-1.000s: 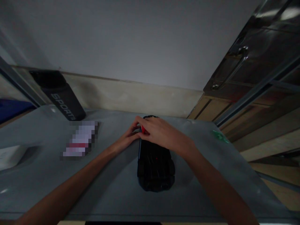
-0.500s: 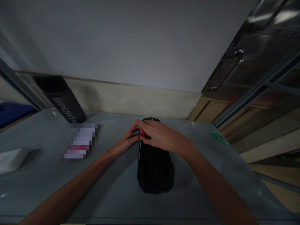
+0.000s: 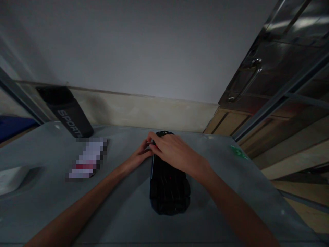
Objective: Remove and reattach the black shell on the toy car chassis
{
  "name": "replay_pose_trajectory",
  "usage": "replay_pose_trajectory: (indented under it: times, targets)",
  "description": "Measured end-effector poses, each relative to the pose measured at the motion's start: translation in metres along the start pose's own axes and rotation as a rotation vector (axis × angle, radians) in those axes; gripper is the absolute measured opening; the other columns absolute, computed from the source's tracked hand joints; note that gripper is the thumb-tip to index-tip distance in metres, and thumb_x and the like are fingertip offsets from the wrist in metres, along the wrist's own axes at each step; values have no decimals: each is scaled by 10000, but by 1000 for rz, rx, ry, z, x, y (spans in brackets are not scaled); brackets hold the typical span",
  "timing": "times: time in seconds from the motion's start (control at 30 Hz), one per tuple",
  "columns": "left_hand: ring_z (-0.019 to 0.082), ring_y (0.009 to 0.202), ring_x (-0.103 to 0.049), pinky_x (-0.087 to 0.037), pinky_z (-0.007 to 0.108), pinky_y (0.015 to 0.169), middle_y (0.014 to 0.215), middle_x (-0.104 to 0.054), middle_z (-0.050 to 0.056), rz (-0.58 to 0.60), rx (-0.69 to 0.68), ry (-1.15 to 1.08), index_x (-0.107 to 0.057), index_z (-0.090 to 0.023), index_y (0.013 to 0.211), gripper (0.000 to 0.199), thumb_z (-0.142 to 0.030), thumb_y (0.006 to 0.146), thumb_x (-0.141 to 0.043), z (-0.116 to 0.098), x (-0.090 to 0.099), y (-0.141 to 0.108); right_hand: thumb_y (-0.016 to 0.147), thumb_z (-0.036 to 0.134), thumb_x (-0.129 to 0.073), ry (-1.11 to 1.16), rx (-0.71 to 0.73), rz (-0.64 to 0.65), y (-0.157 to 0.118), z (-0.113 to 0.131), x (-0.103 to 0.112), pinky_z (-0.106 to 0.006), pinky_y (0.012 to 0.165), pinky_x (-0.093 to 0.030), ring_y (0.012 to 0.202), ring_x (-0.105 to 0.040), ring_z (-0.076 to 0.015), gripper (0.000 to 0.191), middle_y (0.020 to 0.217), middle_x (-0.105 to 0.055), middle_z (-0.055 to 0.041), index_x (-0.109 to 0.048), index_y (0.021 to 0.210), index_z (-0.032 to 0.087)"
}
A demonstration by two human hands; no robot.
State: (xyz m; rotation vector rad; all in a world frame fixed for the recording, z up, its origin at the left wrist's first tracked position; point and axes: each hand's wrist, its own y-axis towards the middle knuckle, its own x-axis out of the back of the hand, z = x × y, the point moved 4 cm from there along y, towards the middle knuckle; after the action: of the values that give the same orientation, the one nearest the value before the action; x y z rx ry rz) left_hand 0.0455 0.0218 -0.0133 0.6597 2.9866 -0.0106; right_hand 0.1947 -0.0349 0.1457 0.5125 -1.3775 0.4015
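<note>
A black toy car (image 3: 169, 192) lies upside down on the grey table, its wheels and underside facing up. My left hand (image 3: 140, 154) is at the car's far left side, its bent fingers closed against the edge. Over the far half of the car is my right hand (image 3: 176, 151), fingers pinched together near the left fingertips. A bit of something small and red (image 3: 156, 146) shows between the fingers; most of it is hidden, so its kind is unclear. The right hand also covers much of the car's far underside.
A dark bottle (image 3: 67, 113) lettered SPORT stands at the back left. In front of it lies a phone (image 3: 88, 157) with a blurred screen. A white object (image 3: 12, 178) is at the left edge. Green crumpled plastic (image 3: 239, 152) lies right; a wall (image 3: 144, 51) rises behind.
My right fingers have shifted slightly left towards the left fingertips, and less of the red piece shows. The view has tilted slightly; the car stays in place.
</note>
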Motion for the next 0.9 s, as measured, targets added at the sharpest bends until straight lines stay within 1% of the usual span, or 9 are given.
replay_pose_trajectory:
  times: [0.13, 0.37, 0.47, 0.53, 0.6, 0.67, 0.77, 0.83, 0.9]
  targets:
    - [383, 1566, -566, -418, 494, 1328, 1655, -654, 95, 10, -17, 45, -624, -289, 1542, 729, -523, 888, -842, -1, 1, 0, 1126, 183, -575, 73, 76, -1, 2, -2, -2, -331, 761, -438, 926, -736, -232, 195, 1053, -808, -84, -645, 1308, 199]
    - [377, 1529, -586, -451, 506, 1291, 1560, -711, 114, 15, -9, 44, -653, -251, 1470, 632, -486, 904, -809, 6, 3, 3, 1027, 117, -640, 167, 79, 64, -1, -2, 7, -344, 853, -473, 1028, -712, -244, 267, 1133, -789, -102, -645, 1284, 189]
    - [377, 1486, -635, -486, 490, 1252, 1502, -750, 104, 19, -4, 42, -665, -250, 1466, 610, -478, 917, -802, 3, 1, 1, 1064, 160, -648, 176, 67, 53, -3, -1, 9, -342, 841, -467, 1020, -714, -239, 213, 1135, -798, -92, -654, 1271, 207]
    - [382, 1468, -661, -516, 455, 1205, 1419, -791, 89, 15, -1, 52, -698, -253, 1437, 577, -482, 917, -802, 1, 1, 1, 1127, 228, -623, 141, 34, 46, -3, -2, 8, -342, 809, -452, 973, -725, -239, 145, 1086, -805, -84, -666, 1264, 208]
    - [378, 1462, -671, -530, 431, 1172, 1376, -810, 82, 0, 3, 59, -720, -258, 1413, 547, -476, 918, -802, 2, 1, 1, 1162, 264, -596, 106, 8, 40, -3, -4, 6, -342, 779, -434, 927, -728, -237, 134, 1035, -803, -76, -677, 1254, 207]
    - [368, 1451, -679, -529, 433, 1177, 1385, -811, 77, 4, 5, 52, -720, -264, 1418, 551, -467, 913, -806, 5, 2, 2, 1144, 220, -609, 121, 18, 49, -3, -4, 6, -337, 769, -427, 917, -725, -230, 134, 1020, -799, -65, -677, 1259, 208]
    - [366, 1411, -705, -524, 443, 1194, 1349, -825, 67, 26, 13, 27, -724, -276, 1417, 581, -485, 884, -827, 9, 4, 3, 1070, 136, -644, 180, 66, 75, -3, -2, 7, -328, 784, -438, 930, -716, -217, 220, 1037, -797, -57, -667, 1278, 202]
    - [374, 1391, -717, -528, 444, 1187, 1325, -833, 65, 36, 18, 33, -734, -281, 1416, 590, -514, 882, -828, 11, 5, 3, 1056, 141, -655, 176, 72, 61, -3, 0, 9, -329, 806, -450, 960, -717, -222, 220, 1067, -800, -70, -667, 1269, 194]
    - [383, 1411, -706, -532, 444, 1179, 1345, -828, 71, 32, -12, 69, -731, -285, 1446, 610, -549, 902, -810, 11, 6, 4, 1087, 199, -657, 136, 48, 38, -3, 3, 10, -337, 821, -453, 992, -725, -237, 158, 1083, -806, -86, -675, 1244, 190]
